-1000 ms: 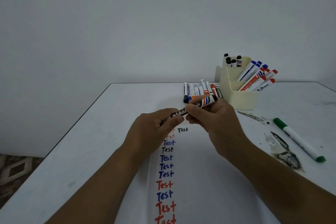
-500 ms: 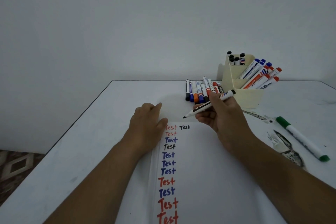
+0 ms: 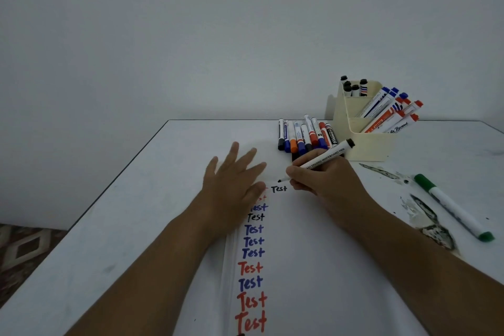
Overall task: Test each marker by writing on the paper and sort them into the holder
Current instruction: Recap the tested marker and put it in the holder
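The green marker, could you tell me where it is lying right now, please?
In the head view, the green marker lies on the table's right side, right of the right hand and nearer than the holder.

Looks like a plain room at home or a small office, hard to say which. There's a bare white wall, a worn white table with chipped patches, and patterned floor tiles down in the corner.
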Motion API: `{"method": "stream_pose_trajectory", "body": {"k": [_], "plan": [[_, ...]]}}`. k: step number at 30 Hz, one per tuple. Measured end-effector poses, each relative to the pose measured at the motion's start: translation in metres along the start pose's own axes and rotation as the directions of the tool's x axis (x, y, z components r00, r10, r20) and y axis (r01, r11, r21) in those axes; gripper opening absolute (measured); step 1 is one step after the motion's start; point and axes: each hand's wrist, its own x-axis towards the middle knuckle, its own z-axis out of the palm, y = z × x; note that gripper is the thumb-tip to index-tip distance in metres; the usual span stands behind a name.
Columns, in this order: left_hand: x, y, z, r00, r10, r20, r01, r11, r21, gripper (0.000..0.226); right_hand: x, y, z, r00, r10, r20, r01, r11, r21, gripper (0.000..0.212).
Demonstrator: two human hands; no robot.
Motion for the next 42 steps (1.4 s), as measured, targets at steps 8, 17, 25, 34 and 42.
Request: {"method": "stream_pose_trajectory", "body": {"k": [8,17,25,34,42], "plan": [[-0.0011,0.0101,-0.0026,0.959,0.063,0.277,-0.055,0.998,-0.038,0.052,0.0011,0.0084,0.0037,0.997,-0.038,0.069,0.051,0.977,-0.205,0.015],[-0.0019,0.0084,-0.0032,0.961,0.046,0.274,-0.009,0.991,-0.135,0.051,0.0030,0.0089,0.0043,0.990,-0.091,0.103,0.120,0.940,-0.320,0.011],[-0.0008,0.0076,-0.0020,0.961,0.037,0.274,0.003,0.990,-0.144,0.051,0.0037,0.0071,0.0040,0.990,-0.038,0.137,0.084,0.933,-0.351,0.018],[-0.0029,0.0084,-0.0031,0.972,0.013,0.233,0.035,0.979,-0.201,0.048,0.0017,0.0048,0.0066,0.986,-0.117,0.122,0.159,0.891,-0.425,0.010],[-0.0027,0.0084,-0.0034,0.973,0.004,0.229,0.047,0.975,-0.216,0.047,0.0009,0.0071,0.0057,0.988,-0.103,0.114,0.141,0.907,-0.398,0.010]]}}
